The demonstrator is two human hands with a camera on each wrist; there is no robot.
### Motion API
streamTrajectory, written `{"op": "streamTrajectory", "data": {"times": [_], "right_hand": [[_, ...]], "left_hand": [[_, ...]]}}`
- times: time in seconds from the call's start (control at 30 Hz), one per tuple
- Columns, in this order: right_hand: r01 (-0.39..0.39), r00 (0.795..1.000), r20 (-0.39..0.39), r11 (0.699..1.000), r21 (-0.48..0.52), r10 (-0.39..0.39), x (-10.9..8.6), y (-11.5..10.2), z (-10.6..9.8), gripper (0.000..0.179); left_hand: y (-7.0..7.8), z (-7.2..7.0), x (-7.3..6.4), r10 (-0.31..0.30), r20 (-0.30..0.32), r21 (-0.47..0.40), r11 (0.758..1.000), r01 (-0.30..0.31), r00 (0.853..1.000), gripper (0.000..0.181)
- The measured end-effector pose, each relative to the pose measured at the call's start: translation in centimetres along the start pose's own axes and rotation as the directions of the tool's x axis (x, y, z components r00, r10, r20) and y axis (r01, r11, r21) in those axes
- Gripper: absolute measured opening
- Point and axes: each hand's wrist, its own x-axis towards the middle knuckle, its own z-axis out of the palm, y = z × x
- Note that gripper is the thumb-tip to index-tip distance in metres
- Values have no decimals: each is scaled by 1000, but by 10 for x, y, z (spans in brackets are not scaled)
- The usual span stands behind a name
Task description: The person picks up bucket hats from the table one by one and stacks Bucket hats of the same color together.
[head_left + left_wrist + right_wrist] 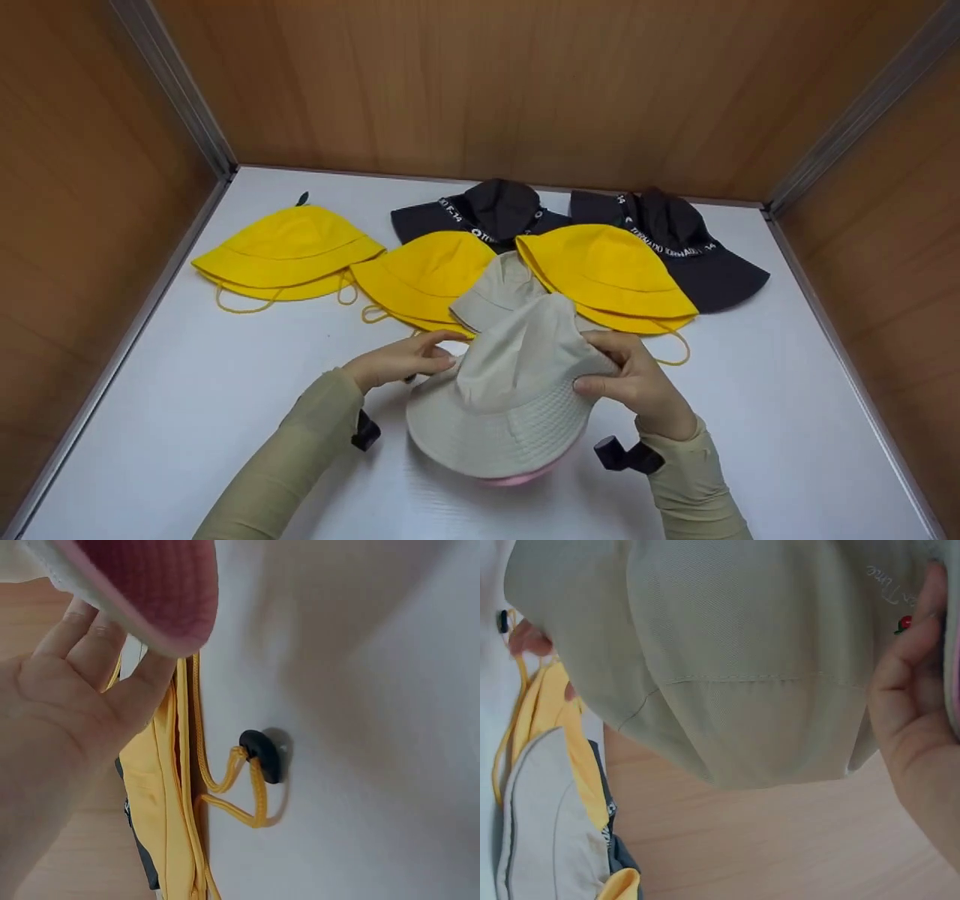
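Observation:
A beige bucket hat (517, 375) with a pink lining (161, 585) is held up over the front middle of the table. My right hand (637, 379) grips its brim at the right, thumb on the near side. In the right wrist view, small lettering and a red motif (904, 624) show on the hat beside the right hand (915, 690). My left hand (401, 361) is at the hat's left edge, its fingers loosely extended. The left wrist view shows those fingers (97, 645) partly behind the brim; whether they bear any weight I cannot tell.
Behind lie three yellow bucket hats (300, 247) with cords, one cord ending in a black toggle (260, 754). Another beige hat (499, 292) lies between two yellow ones. Two black hats (504, 206) with lettered bands lie near the back wooden wall (480, 90). Side panels flank the white table (247, 360).

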Motion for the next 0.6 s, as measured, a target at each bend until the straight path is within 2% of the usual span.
{"op": "streamTrajectory", "data": {"times": [0.07,0.17,0.3,0.4,0.47,0.6], "right_hand": [[6,1000,2,1000,1,-6,-1,4,-1,51],[-9,1000,-1,1000,4,9,-3,10,-2,50],[-131,991,-37,991,17,132,-5,21,-2,47],[-276,957,-86,960,40,278,-5,33,0,38],[-368,921,-115,929,44,371,-4,42,4,34],[-514,847,-148,857,23,511,3,63,16,43]], "left_hand": [[-6,-2,-5,-13,-26,-15,1000,13,1000,65],[-16,-9,-14,6,-41,-40,999,-8,999,59],[-28,-24,-28,39,-83,-32,999,-42,996,48],[-33,-34,-43,39,-129,18,999,-37,991,43],[-36,-40,-53,39,-153,48,998,-32,987,40],[-43,-51,-75,33,-214,119,993,-7,976,36]]}}
